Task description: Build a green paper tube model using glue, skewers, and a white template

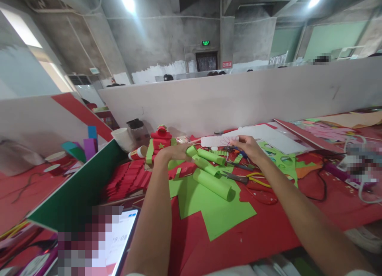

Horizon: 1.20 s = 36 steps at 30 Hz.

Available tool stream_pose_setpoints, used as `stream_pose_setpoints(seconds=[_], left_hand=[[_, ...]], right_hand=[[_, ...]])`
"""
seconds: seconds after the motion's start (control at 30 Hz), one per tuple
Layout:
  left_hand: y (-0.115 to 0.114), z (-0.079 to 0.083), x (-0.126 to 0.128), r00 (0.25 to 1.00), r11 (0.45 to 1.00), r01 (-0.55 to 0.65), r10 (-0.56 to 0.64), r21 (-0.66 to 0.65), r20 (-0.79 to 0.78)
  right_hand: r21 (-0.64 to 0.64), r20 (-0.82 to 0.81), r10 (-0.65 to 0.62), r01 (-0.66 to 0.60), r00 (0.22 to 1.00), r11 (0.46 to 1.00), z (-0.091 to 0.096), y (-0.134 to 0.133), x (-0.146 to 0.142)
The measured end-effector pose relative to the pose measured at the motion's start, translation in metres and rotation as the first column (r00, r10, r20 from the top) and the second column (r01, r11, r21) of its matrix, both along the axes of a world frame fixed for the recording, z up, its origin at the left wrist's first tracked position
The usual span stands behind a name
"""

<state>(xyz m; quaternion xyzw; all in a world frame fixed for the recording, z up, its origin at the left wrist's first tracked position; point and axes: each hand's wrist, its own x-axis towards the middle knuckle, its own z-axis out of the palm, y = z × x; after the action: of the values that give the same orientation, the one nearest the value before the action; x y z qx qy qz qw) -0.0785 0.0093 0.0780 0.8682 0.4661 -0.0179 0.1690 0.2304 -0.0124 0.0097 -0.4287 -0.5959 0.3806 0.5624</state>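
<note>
My left hand (176,152) reaches over the middle of the table, fingers curled at a small curled piece of green paper (191,150); its fingertips are partly hidden. My right hand (249,147) is closed in a pinch at some thin, looped pinkish strands (227,141), beside a white strip (213,141). Between the hands lie several green paper rolls, the largest roll (212,184) resting on a cut green sheet (215,216). A red paper model (161,144) with a yellow-green star stands behind my left hand.
Pleated red paper (128,180) lies left, beside a green board (80,192). Yellow-handled pliers (259,178) and cut-out green paper (282,158) lie right. A phone (123,240) sits near the front. Paper cups (121,138) stand at the back left. A white partition (238,101) runs behind.
</note>
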Motion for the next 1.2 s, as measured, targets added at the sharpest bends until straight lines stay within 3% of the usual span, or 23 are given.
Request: stream_pose_setpoints(seconds=[0.33, 0.7, 1.2], left_hand=[[0.008, -0.003, 0.002, 0.988, 0.996, 0.065, -0.072, 0.054, 0.137], [0.001, 0.005, 0.016, 0.994, 0.993, 0.106, -0.106, 0.041, 0.004], [0.007, -0.002, 0.022, 0.995, 0.996, 0.091, -0.09, 0.027, -0.036]], right_hand=[[0.06, 0.086, -0.036, 0.03, 0.996, 0.998, 0.002, -0.003, -0.01], [0.019, 0.128, 0.035, -0.038, 0.991, 0.999, 0.001, -0.002, -0.001], [-0.008, 0.183, 0.041, -0.041, 0.982, 0.999, 0.004, -0.003, 0.008]])
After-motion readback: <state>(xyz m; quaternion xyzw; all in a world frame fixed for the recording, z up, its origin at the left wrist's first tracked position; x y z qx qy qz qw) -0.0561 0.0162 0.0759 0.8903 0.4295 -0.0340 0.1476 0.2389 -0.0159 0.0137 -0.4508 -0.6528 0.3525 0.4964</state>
